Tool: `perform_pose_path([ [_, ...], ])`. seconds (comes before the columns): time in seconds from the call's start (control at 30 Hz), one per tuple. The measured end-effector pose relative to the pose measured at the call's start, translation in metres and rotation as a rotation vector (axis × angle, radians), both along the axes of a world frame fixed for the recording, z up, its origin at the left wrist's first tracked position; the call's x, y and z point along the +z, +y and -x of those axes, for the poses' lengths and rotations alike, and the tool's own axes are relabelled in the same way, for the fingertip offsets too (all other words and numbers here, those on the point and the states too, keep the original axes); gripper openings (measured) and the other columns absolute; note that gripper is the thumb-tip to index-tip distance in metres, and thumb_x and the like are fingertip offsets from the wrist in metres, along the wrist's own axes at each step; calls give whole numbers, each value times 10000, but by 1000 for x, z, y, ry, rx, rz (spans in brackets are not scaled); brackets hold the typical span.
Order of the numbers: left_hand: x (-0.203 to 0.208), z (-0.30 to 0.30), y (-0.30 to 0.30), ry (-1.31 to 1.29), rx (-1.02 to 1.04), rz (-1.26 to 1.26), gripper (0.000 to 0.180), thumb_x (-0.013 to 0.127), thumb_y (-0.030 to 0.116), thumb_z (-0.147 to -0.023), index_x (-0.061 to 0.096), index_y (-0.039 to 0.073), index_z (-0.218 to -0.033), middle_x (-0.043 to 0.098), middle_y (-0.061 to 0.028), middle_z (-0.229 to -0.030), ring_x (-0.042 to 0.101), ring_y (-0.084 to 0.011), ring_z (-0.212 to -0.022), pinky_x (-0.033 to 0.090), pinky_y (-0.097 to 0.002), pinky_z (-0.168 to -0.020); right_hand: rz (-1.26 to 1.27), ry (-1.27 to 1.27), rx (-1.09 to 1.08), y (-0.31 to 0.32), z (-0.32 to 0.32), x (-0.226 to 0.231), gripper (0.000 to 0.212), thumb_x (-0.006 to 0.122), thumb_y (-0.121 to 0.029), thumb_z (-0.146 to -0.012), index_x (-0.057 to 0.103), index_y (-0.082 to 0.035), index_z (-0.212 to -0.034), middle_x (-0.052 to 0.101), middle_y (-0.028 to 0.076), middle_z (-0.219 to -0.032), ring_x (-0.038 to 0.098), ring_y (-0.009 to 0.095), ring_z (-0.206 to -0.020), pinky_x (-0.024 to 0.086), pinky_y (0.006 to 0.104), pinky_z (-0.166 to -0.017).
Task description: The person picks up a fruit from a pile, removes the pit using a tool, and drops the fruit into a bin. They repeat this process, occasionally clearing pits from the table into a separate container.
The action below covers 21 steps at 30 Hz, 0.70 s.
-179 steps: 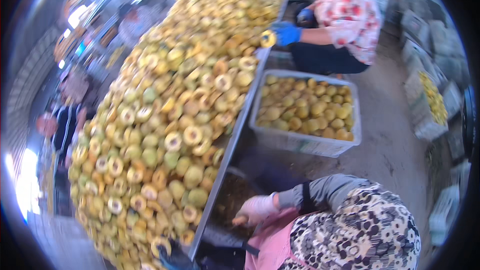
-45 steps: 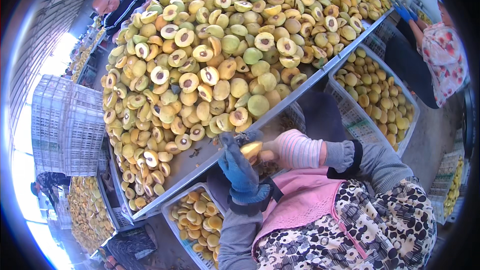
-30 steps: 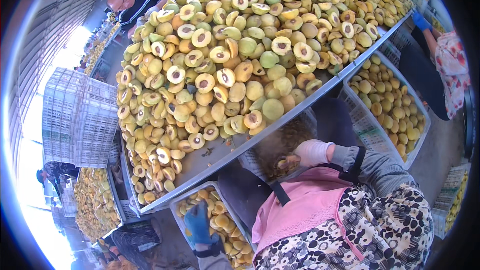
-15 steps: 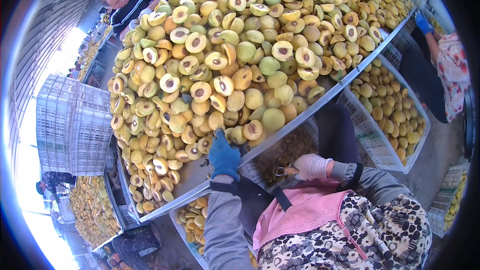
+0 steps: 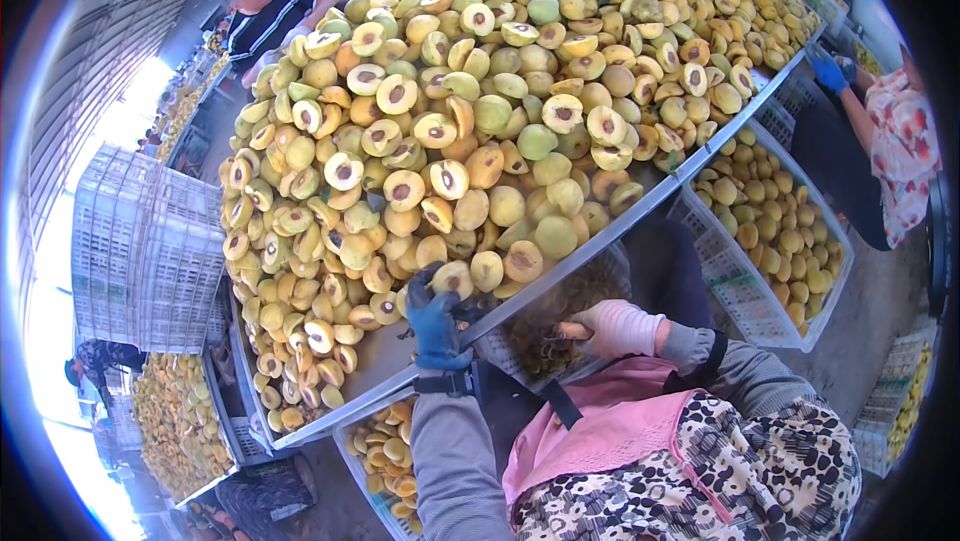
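Note:
My left hand (image 5: 436, 326), in a blue glove, is at the near edge of a metal-rimmed table (image 5: 385, 361). Its fingers are closed round a peach half (image 5: 452, 281) whose brown middle faces up. Heaped over the table lie yellow-green peach halves (image 5: 400, 191), several with the stone showing. My right hand (image 5: 620, 329), in a whitish glove, grips a small wooden-handled tool (image 5: 572, 331) over my lap side of the edge; the tool's working end is hard to make out. Beneath it sits a crate of brown peach stones or scraps (image 5: 535, 346).
A white crate of peach halves (image 5: 770, 231) stands at the right, another crate (image 5: 385, 451) below the table's near edge. Stacked crates (image 5: 145, 251) rise at the left. A co-worker in blue gloves (image 5: 828, 71) sits at the right; a person in a striped shirt (image 5: 265, 26) is behind the heap.
My left hand has closed on a peach half at the heap's edge and tilted it up. My right hand has turned the tool slightly, and its metal loop no longer shows clearly.

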<state>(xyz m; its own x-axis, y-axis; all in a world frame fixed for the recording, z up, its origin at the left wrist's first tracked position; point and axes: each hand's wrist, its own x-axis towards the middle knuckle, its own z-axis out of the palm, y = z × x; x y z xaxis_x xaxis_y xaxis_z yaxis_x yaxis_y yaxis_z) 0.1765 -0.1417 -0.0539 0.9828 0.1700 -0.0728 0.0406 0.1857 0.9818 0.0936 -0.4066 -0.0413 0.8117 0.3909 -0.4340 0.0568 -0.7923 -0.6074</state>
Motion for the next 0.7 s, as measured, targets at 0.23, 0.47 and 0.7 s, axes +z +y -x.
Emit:
perform_pose_path([
  [0.23,47,48,-17,19,-37,526,521,669,72,-822,485,32,-1308,618,-132,-1100,641,-247,-943,554,-339,-815,-201,-189,16,20,-12,49,427,606,-305,-836,571,-142,-1229,668,180,-794,657,385,-765,517,449,-682],
  [0.47,81,89,-60,-400,-7,-569,504,762,12,-759,566,-7,-1222,637,-130,-1134,632,-228,-1010,490,-342,-895,-170,-363,-3,42,-16,65,450,611,-243,-811,546,-137,-1244,665,192,-824,647,403,-772,511,464,-688],
  [0.7,73,100,-79,-511,121,-591,308,610,91,-914,566,-44,-1188,618,-133,-1080,622,-237,-984,503,-350,-890,-43,-323,101,44,-9,59,407,596,-211,-820,561,-149,-1221,659,184,-819,652,386,-761,513,454,-671],
])
